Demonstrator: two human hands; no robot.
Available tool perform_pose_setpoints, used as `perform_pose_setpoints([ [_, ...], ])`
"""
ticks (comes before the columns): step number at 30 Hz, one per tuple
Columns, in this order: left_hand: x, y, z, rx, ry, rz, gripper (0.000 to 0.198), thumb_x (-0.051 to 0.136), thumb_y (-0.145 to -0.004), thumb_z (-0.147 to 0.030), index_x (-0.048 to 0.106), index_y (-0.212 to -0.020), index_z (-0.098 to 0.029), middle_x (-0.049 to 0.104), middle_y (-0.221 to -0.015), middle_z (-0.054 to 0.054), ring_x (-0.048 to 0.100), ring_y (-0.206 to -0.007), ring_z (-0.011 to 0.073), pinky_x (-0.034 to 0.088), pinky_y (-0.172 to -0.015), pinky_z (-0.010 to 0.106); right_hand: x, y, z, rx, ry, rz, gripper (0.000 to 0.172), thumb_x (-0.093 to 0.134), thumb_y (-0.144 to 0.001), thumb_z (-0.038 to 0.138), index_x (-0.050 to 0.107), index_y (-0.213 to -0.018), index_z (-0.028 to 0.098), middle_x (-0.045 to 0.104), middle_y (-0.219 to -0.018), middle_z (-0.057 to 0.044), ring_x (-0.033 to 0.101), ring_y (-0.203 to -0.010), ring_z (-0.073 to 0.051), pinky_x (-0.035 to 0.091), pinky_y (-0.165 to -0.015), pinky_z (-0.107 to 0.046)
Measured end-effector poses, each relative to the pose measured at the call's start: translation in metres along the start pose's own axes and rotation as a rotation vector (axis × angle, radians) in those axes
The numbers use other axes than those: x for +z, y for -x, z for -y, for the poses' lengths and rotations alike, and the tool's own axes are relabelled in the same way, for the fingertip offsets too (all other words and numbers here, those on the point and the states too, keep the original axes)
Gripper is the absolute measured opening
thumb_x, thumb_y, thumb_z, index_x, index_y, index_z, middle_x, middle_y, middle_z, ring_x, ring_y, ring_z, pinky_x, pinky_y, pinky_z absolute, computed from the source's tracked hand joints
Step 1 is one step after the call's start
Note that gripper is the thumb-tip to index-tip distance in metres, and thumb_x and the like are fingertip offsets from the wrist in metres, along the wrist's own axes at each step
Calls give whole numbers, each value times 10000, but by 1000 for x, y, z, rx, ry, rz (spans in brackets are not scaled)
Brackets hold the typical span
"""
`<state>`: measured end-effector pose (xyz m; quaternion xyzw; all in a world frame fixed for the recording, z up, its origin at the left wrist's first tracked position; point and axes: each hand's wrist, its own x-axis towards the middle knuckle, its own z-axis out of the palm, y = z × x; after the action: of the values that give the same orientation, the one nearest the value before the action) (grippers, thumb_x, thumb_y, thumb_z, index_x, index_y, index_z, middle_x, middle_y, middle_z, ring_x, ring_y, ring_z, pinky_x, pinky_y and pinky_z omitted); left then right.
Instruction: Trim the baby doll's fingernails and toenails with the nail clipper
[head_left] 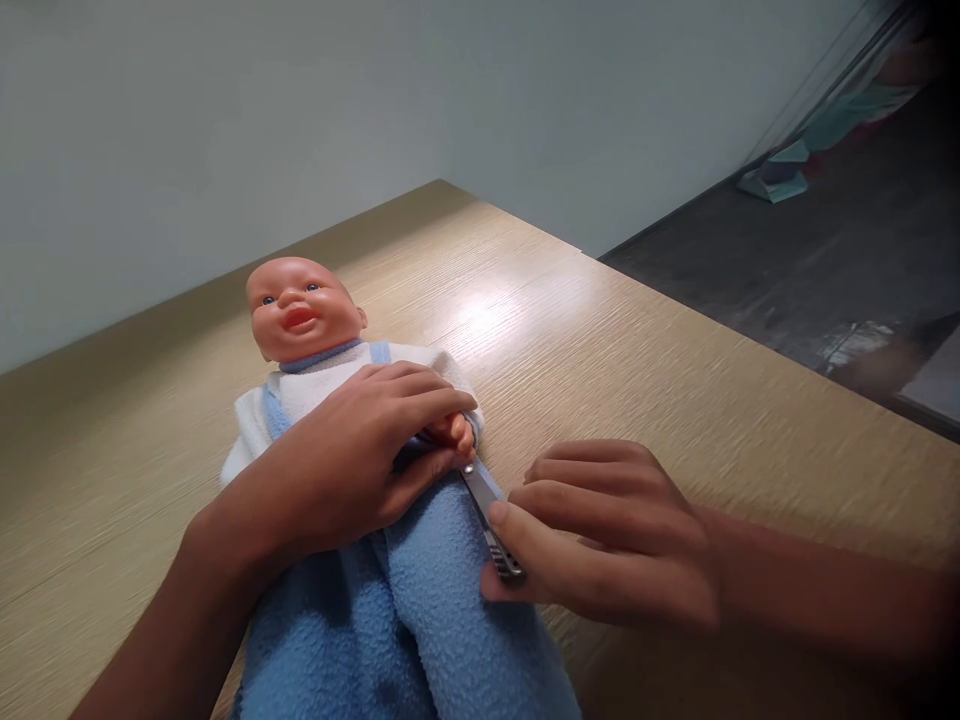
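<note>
A baby doll (304,305) in a white top and fuzzy blue overalls lies face up. Across its chest rests my left hand (375,440), its thumb and fingers closed around the doll's small hand (460,432). My right hand (607,530) pinches a metal nail clipper (484,505) between thumb and fingers, over the doll's blue leg. The clipper's head touches or lies very close to the tips of the doll's fingers; I cannot tell which. My left hand hides the doll's forearm and part of its chest.
The doll lies on a light wooden table (652,370) whose far corner meets a pale wall (225,120). Past the table's right edge is a dark floor (712,250). Light green and reddish items (780,180) lie by the wall there.
</note>
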<state>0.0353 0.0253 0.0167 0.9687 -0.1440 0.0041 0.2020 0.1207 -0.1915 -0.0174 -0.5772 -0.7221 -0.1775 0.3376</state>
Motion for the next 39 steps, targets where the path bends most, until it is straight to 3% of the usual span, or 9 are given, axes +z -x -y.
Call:
perform_pose_setpoints([
  [5,-1,1,-1,7,-14,-7,165,555,-964,-271,661,-1090,-252,710,-1078,36,634,-1050,226,487,-970,416,-2,0,0,26,-5,-66,299,735,-902,311,589,-1101,142,708,-707,-8,647,-544,-131,581,-557,-284],
  [12,-6,4,-5,12,-18,26,253,481,-979,-307,612,-1189,-254,669,-1224,42,593,-1157,257,477,-981,450,0,2,-3,27,-4,-12,289,713,-899,200,578,-1145,132,711,-711,3,625,-541,-116,549,-529,-263],
  [18,-8,3,-4,-7,13,54,196,463,-998,-311,612,-1114,-260,668,-1181,20,580,-1169,241,450,-1026,439,1,3,-3,-3,24,8,220,708,-886,165,617,-1085,150,683,-655,21,580,-514,-114,507,-497,-273],
  [25,-8,4,-4,-9,40,50,193,434,-1021,-324,613,-1051,-256,678,-1088,18,597,-1128,240,452,-1007,418,2,4,-5,-9,41,-26,297,737,-866,166,598,-1124,119,632,-638,27,548,-515,-107,495,-509,-259],
  [32,-8,4,-5,-10,37,65,177,428,-1035,-335,586,-1060,-262,662,-1103,4,578,-1142,226,416,-1047,425,5,6,-6,52,2,-55,348,722,-921,299,563,-1155,97,618,-661,47,591,-579,-93,512,-585,-237],
  [39,-9,2,-4,-10,34,78,193,424,-1038,-347,590,-1016,-251,661,-1081,5,576,-1133,225,410,-1052,429,6,6,-5,74,-22,-68,294,706,-932,313,579,-1097,106,597,-650,54,546,-559,-85,476,-557,-235],
])
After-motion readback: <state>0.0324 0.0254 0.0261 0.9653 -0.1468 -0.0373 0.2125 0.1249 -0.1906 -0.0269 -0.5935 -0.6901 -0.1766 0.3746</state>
